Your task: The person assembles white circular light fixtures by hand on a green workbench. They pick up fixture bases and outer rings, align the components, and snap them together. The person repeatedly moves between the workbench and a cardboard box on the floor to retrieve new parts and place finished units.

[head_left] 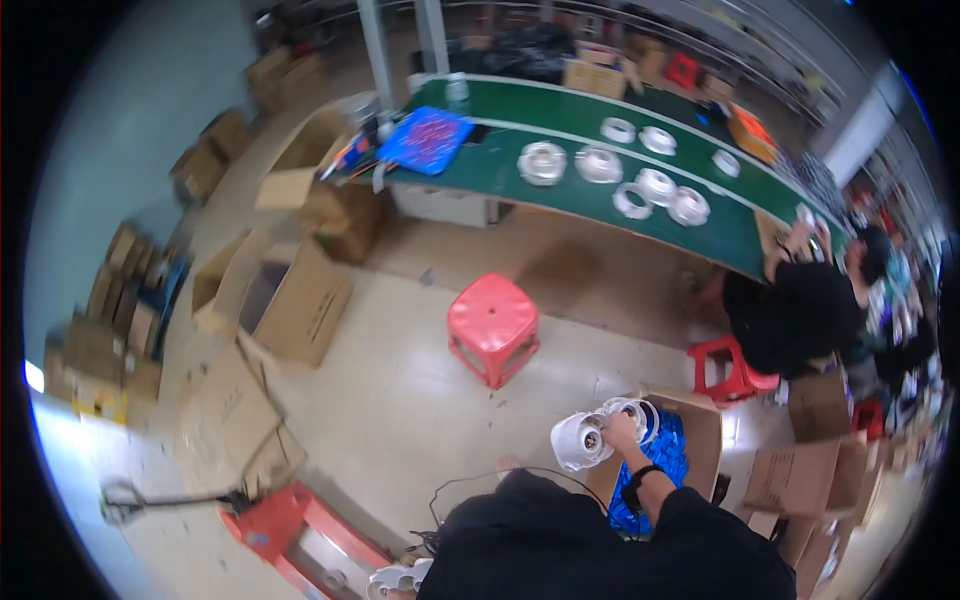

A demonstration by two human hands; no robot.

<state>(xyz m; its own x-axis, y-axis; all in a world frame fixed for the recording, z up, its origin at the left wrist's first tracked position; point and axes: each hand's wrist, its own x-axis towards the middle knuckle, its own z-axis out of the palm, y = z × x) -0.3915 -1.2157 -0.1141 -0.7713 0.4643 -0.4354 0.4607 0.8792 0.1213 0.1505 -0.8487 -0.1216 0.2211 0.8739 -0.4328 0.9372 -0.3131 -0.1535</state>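
My right hand (622,432), with a dark band on the wrist, is closed on white round plastic housings over an open cardboard box (705,425). One white housing (572,443) with a dark centre hangs to the left of the hand. A ringed white housing (640,412) is just beyond my fingers. Shiny blue plastic packets (655,462) fill the box below. At the lower edge only a sliver of my left hand (402,594) shows, against white rounded plastic parts (398,577); its fingers are hidden.
A red stool (493,325) stands ahead. Beyond it, a green workbench (480,180) carries several white round housings (542,163) and a blue tray (427,140). A co-worker (800,310) sits at the right. Red pallet jack (300,535) lower left; cardboard boxes (295,300) left.
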